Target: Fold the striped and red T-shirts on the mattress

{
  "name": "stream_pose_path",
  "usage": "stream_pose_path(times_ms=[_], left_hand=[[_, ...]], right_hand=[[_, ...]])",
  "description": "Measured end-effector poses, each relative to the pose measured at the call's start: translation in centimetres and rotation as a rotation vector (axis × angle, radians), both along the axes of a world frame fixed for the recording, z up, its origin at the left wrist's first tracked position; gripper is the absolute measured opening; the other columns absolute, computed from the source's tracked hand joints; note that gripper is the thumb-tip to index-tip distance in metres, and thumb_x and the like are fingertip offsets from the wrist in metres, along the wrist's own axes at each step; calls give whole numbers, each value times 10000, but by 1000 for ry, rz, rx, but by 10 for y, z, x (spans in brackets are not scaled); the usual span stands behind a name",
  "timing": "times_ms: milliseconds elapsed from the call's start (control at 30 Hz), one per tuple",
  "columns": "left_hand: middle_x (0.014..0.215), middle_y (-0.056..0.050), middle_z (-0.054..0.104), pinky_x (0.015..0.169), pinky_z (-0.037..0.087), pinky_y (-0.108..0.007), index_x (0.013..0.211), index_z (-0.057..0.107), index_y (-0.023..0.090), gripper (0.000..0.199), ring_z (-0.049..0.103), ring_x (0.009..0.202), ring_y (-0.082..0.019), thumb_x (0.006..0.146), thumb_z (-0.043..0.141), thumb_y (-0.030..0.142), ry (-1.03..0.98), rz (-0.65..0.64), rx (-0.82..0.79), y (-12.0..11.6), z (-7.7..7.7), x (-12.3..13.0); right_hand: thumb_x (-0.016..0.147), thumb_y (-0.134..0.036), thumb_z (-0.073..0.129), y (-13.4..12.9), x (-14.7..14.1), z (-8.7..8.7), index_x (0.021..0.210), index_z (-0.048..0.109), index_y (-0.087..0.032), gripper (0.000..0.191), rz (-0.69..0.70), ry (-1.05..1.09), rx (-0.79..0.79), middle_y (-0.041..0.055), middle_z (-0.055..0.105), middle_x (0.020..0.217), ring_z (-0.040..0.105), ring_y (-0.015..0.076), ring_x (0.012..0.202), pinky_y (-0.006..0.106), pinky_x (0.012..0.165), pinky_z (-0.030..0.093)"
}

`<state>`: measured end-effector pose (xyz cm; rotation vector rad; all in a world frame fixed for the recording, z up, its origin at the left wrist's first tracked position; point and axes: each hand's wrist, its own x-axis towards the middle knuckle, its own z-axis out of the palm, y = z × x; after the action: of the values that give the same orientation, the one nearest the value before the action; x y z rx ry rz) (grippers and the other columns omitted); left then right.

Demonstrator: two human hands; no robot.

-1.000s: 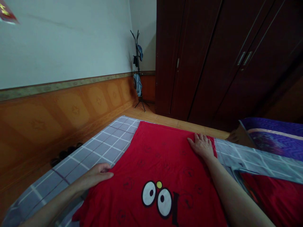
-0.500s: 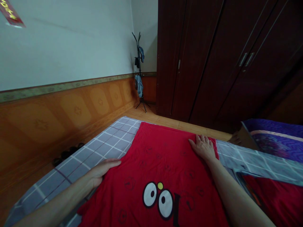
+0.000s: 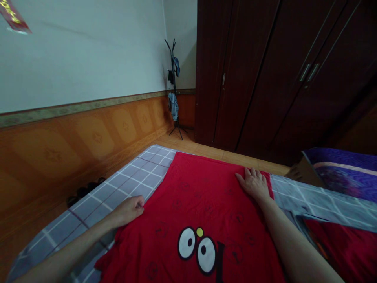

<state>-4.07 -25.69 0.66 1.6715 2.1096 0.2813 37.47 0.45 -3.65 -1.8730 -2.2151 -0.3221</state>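
A red T-shirt (image 3: 203, 196) with two big cartoon eyes and a yellow dot lies spread over the grey checked bedsheet (image 3: 144, 173). My left hand (image 3: 131, 208) is at the shirt's left edge, fingers curled in and closed on the fabric there. On the shirt's far right part rests my right hand (image 3: 255, 184), palm down with the fingers spread. The bottom of the view cuts off the near part of the shirt.
Another red folded cloth (image 3: 344, 243) lies on the bed at right. Beyond it stands a cardboard box (image 3: 309, 173) beside purple bedding (image 3: 344, 169). A coat rack (image 3: 174, 86) fills the corner by the dark wardrobe (image 3: 250, 78). Dark shoes (image 3: 85, 190) sit on the floor at left.
My left hand has gone from fingers stretched along the shirt's edge to fingers curled closed there, shifting slightly left. My right hand stays flat in nearly the same place.
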Motion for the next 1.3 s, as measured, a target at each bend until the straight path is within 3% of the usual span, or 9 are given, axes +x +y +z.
stream_pose_path(times_ms=[167, 333, 400, 567, 633, 733, 933, 1100, 1300], left_hand=[[1004, -107, 643, 799, 433, -377, 1001, 571, 175, 272, 605, 929, -263, 781, 432, 257, 393, -73, -10, 3, 29, 26], [1524, -75, 253, 1130, 169, -401, 1440, 284, 217, 584, 227, 1392, -224, 899, 408, 397, 275, -402, 131, 18, 21, 64], [1545, -94, 145, 1137, 132, -435, 1476, 189, 195, 688, 123, 1418, -249, 902, 366, 529, 256, -434, 50, 24, 10, 60], [1478, -234, 264, 1096, 138, -549, 1427, 315, 62, 773, 203, 1381, -368, 882, 332, 611, 450, -25, -30, 37, 4, 30], [1493, -175, 274, 1119, 132, -493, 1443, 294, 112, 714, 202, 1394, -310, 908, 293, 584, 430, -95, 70, 43, 6, 32], [1542, -68, 168, 1139, 119, -418, 1481, 175, 214, 687, 127, 1418, -232, 916, 253, 597, 315, -381, 133, 53, 5, 47], [1463, -243, 300, 1090, 122, -560, 1397, 367, 42, 742, 203, 1376, -388, 901, 313, 591, 512, 4, 81, 89, 7, 55], [1529, -100, 221, 1130, 97, -470, 1449, 285, 164, 664, 139, 1414, -268, 931, 214, 573, 376, -298, 318, 129, 5, 99], [1515, -164, 225, 1096, 141, -529, 1448, 299, 152, 747, 144, 1395, -371, 891, 235, 646, 386, -163, 245, 155, -33, 106]], right_hand=[[929, -531, 293, -2, -1, 3, 1310, 465, -71, 622, -6, -10, -3, 209, 483, 1304, 413, 342, 1200, 439, 961, 294], [920, -545, 297, 0, 0, 3, 1281, 493, -68, 630, -9, -38, -5, 213, 490, 1290, 436, 348, 1170, 435, 945, 311], [920, -544, 295, 1, 0, 2, 1281, 492, -67, 630, -4, -40, -1, 211, 489, 1292, 434, 350, 1171, 435, 945, 310], [925, -529, 287, 1, 0, 1, 1305, 471, -61, 630, 1, -19, -1, 222, 476, 1308, 424, 347, 1185, 442, 961, 289], [923, -530, 290, 2, 0, 0, 1305, 471, -62, 631, -2, -23, -3, 223, 471, 1314, 423, 350, 1184, 447, 962, 288], [920, -532, 296, 3, 1, 0, 1305, 473, -65, 631, -10, -38, -5, 215, 474, 1313, 419, 355, 1191, 444, 963, 292], [929, -517, 288, -1, 0, 3, 1294, 480, -60, 615, 0, -11, -3, 219, 485, 1296, 423, 359, 1190, 448, 962, 295], [933, -514, 284, -3, 0, 5, 1314, 457, -68, 611, 3, 23, -31, 216, 468, 1318, 393, 343, 1219, 458, 986, 269], [929, -556, 265, 1, 3, 4, 1340, 436, -116, 626, -9, 19, -62, 182, 435, 1369, 351, 312, 1267, 425, 1016, 240]])
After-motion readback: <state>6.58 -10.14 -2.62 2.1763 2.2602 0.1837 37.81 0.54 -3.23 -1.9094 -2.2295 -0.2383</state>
